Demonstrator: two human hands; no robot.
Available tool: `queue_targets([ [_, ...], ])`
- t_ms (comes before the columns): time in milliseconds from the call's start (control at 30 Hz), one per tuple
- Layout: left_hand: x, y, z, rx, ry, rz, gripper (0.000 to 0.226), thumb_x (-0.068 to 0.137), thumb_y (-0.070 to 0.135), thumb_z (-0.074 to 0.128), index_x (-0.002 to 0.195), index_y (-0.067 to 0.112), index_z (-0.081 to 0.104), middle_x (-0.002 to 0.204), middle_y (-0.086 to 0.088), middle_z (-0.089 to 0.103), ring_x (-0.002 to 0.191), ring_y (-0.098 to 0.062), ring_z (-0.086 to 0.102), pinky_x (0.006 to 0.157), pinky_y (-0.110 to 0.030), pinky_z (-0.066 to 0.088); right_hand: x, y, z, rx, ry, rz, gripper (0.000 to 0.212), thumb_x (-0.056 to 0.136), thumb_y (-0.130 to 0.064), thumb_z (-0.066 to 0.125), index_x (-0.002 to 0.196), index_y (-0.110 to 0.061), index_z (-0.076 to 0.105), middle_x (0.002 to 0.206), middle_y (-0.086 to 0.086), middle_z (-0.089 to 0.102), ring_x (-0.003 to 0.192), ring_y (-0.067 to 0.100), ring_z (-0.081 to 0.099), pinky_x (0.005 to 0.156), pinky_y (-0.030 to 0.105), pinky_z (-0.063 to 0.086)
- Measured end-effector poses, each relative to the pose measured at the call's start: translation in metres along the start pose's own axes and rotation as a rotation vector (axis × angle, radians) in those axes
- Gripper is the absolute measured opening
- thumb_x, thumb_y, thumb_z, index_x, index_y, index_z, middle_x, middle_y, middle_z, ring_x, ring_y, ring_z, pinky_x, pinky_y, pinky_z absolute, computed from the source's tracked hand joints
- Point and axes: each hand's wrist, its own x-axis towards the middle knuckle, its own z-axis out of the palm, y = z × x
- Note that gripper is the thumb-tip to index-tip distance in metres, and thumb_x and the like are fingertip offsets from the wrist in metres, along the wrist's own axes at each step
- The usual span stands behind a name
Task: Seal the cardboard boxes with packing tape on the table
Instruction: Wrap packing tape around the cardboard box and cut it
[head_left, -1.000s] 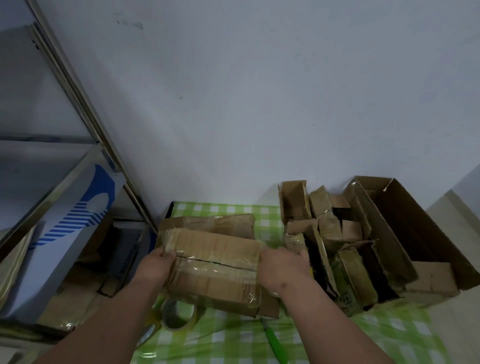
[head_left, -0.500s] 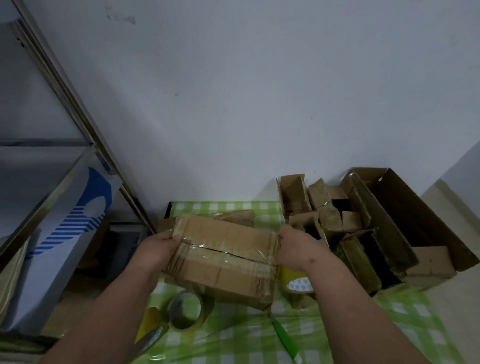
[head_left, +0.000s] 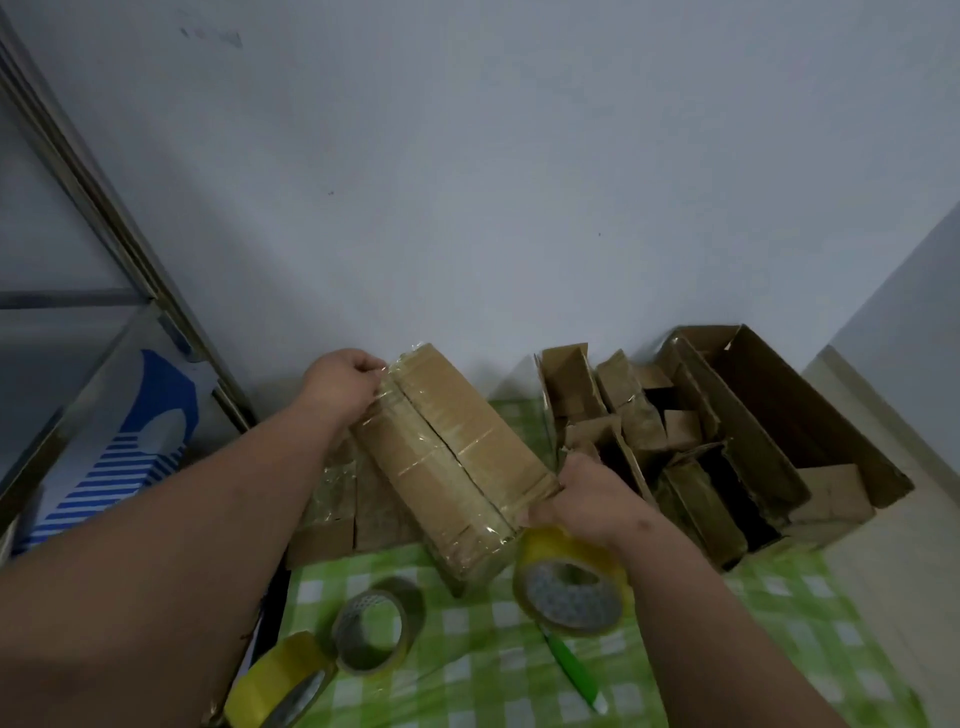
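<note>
Here, box: a closed cardboard box (head_left: 452, 457) is held above the table, turned on a slant so one end points to the far left and the other to the near right.
Tape on the box: clear tape runs along its middle seam, and more glossy tape wraps both ends.
Left hand: the left hand (head_left: 340, 387) grips the far end of the box, fingers curled over the taped edge.
Right hand: the right hand (head_left: 589, 499) holds the near end of the box, fingers curled against the corner; how far they wrap under it cannot be told.
Yellow roll: a yellow tape roll (head_left: 569, 584) sits just below the right hand and against the box's near end; whether the hand also holds it cannot be told.
Table: the table (head_left: 493, 670) carries a green and white checked cloth.
Other rolls: a clear tape roll (head_left: 376, 626) lies near the front, touching a second yellow roll (head_left: 283, 686) at the front left edge.
Green tool: a thin green-handled tool (head_left: 571, 667) lies on the cloth in front of the right forearm.
Under the box: another taped box (head_left: 348, 499) rests on the table behind and below the held one.
Open boxes: a cluster of small open boxes (head_left: 623, 431) stands to the right, beside a long open box (head_left: 789, 415) at the table's far right.
Left side: a metal shelf frame (head_left: 104, 218) stands at the left, with a blue and white carton (head_left: 119, 441) leaning below it.
Wall: a plain pale wall (head_left: 467, 182) rises behind the table.
</note>
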Motion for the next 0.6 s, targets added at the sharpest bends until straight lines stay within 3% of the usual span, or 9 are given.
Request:
queue_targets([
  [33,0.003,-0.001,0.006,0.052,-0.025,0.018,0.018,0.094,0.009,0.060,0.109,0.012,0.071,0.100,-0.009,0.068,0.077,-0.017,0.062,0.065,-0.023,0.053,0.002,0.004,0.007,0.035,-0.004,0.025,0.071,0.048,-0.050,0.086,0.108,-0.017,0.065,0.100,-0.001,0.070,0.091,0.018,0.067,0.081,0.038,0.057],
  [100,0.011,-0.003,0.020,0.234,-0.123,0.069,0.040,0.095,0.007,0.058,0.134,0.011,0.059,0.129,-0.009,0.062,0.112,-0.023,0.061,0.095,-0.028,0.048,0.000,0.011,0.022,0.122,0.018,0.056,0.070,0.049,-0.050,0.088,0.106,-0.018,0.063,0.099,0.000,0.069,0.090,0.019,0.067,0.078,0.037,0.057],
  [133,0.011,-0.003,0.025,0.342,-0.190,0.087,0.050,0.094,0.007,0.057,0.143,0.012,0.049,0.144,-0.010,0.051,0.129,-0.026,0.050,0.107,-0.030,0.040,-0.004,0.012,0.027,0.157,0.048,0.070,0.063,0.056,-0.044,0.089,0.104,-0.017,0.059,0.100,0.001,0.067,0.091,0.019,0.065,0.076,0.036,0.056],
  [200,0.011,-0.006,0.035,0.549,-0.311,0.120,0.066,0.096,0.012,0.055,0.154,0.012,0.025,0.159,-0.011,0.027,0.145,-0.030,0.028,0.116,-0.032,0.025,-0.005,0.019,0.037,0.207,0.111,0.101,0.054,0.068,-0.038,0.087,0.099,-0.015,0.051,0.098,0.002,0.061,0.093,0.020,0.061,0.077,0.038,0.053],
  [267,0.008,-0.010,0.043,0.708,-0.361,0.188,0.074,0.098,0.023,0.053,0.157,0.011,0.010,0.164,-0.010,0.009,0.150,-0.031,0.009,0.120,-0.034,0.011,-0.006,0.021,0.042,0.252,0.162,0.117,0.053,0.070,-0.039,0.086,0.098,-0.013,0.049,0.097,0.003,0.059,0.091,0.020,0.059,0.077,0.040,0.052],
  [367,-0.008,-0.018,0.050,0.860,-0.342,0.295,0.074,0.099,0.044,0.046,0.157,0.017,0.010,0.164,-0.004,-0.010,0.149,-0.033,-0.013,0.122,-0.043,0.001,0.001,0.022,0.049,0.311,0.223,0.125,0.053,0.071,-0.041,0.084,0.095,-0.012,0.048,0.096,0.005,0.059,0.091,0.022,0.060,0.079,0.042,0.052],
  [500,-0.051,-0.032,0.057,0.874,-0.291,0.512,0.067,0.094,0.061,0.042,0.153,0.037,0.021,0.162,0.005,0.002,0.148,-0.027,-0.001,0.118,-0.049,0.012,0.009,0.019,0.061,0.319,0.308,0.108,0.053,0.070,-0.045,0.083,0.093,-0.015,0.045,0.094,0.004,0.061,0.091,0.025,0.061,0.080,0.043,0.052],
  [600,-0.076,-0.049,0.057,0.876,-0.390,0.564,0.075,0.090,0.070,0.039,0.154,0.039,0.014,0.164,0.011,0.000,0.150,-0.017,-0.003,0.119,-0.044,0.001,0.012,0.017,0.068,0.385,0.305,0.105,0.046,0.080,-0.038,0.077,0.102,-0.014,0.044,0.093,0.001,0.059,0.085,0.019,0.058,0.072,0.035,0.048],
])
